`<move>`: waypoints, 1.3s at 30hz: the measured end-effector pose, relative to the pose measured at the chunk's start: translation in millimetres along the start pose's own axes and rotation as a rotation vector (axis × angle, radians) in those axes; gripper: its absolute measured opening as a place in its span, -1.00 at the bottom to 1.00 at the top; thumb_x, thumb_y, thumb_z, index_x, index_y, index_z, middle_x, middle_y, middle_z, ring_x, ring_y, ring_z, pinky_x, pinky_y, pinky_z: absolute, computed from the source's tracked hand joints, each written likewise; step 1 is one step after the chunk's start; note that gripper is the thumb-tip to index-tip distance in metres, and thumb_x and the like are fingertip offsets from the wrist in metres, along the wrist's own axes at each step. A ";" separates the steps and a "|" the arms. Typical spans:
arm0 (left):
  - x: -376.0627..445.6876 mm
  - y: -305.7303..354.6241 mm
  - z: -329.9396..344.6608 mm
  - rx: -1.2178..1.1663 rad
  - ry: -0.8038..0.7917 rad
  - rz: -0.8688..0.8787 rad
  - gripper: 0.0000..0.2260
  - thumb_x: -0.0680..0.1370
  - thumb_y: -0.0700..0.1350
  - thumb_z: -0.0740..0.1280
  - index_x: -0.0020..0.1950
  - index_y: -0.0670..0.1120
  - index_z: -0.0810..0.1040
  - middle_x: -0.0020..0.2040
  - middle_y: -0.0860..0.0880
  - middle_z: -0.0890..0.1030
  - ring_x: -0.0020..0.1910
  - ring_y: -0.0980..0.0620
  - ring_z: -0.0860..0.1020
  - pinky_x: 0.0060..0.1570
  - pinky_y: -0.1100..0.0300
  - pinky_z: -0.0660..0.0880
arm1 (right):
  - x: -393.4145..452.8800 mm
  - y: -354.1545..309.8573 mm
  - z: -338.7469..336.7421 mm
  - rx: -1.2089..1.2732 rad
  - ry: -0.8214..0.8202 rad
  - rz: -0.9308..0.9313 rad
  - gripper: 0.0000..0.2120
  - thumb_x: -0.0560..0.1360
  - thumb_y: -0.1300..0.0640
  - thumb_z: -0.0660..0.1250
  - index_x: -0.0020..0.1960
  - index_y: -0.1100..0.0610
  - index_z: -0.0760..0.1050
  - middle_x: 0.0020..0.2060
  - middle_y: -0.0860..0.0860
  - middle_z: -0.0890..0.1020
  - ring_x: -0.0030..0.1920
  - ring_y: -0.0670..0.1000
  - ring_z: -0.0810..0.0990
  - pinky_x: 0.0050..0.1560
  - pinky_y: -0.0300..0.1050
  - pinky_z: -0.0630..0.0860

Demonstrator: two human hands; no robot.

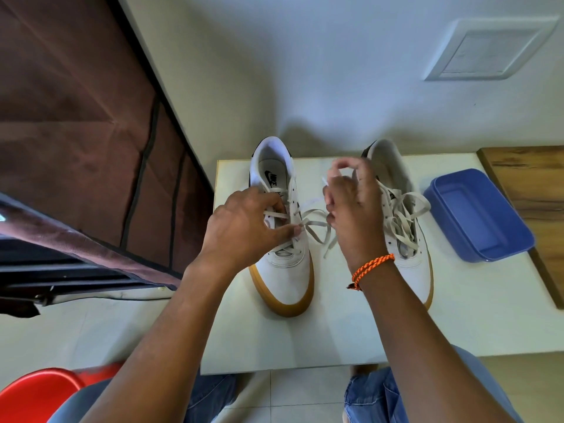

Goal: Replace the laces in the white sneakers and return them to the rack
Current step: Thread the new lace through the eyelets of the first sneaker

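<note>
Nearest the camera, a red chair (39,392) is cut off by the lower left corner, and the knees in blue jeans (375,395) are partly hidden under both forearms. On the white table (305,340) two white sneakers with gum soles are stood side by side, toes toward the near edge. The toe of the left sneaker (285,276) is seen in full; its tongue and lower eyelets are covered by the left hand (244,227). That hand is curled, and the lace (314,222) is pinched between thumb and fingers at the eyelets. The right sneaker (406,239) is half hidden behind the right hand (354,203) and the wrist with the orange bracelet (370,267); a loose tangle of lace lies across its opening. The right hand is raised just beside it, fingers bent around a lace end, though motion blur at the fingertips makes the exact hold hard to read. A blue plastic lid or tray (479,215) lies near the right edge of the table, beside a wooden surface (531,184) cut off by the frame. A brown fabric cover (76,117) fills the left side, and a white wall with a blank plate (488,50) is seen behind the table.
</note>
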State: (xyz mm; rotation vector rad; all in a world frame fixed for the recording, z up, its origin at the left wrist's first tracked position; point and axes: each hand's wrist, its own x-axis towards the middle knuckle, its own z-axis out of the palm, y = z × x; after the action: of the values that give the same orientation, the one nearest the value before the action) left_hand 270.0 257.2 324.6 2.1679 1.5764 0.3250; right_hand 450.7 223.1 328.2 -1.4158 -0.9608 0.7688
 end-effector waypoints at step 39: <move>3.5 -10.1 -1.9 0.017 0.020 0.050 -0.44 0.26 0.55 0.45 -0.06 0.15 0.44 0.01 0.16 0.42 0.02 0.10 0.45 -0.23 0.13 0.36 | 0.6 4.8 6.1 -0.239 -0.059 -0.062 -0.82 0.61 0.16 0.38 -0.15 0.15 0.48 -0.40 -0.06 0.39 -0.37 -0.07 0.30 -0.32 -0.10 0.30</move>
State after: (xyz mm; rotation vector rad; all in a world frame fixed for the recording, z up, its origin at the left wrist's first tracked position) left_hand 261.8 263.5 321.3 2.2262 1.5426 0.3508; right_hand 446.1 226.6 322.9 -1.5678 -1.1672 0.6690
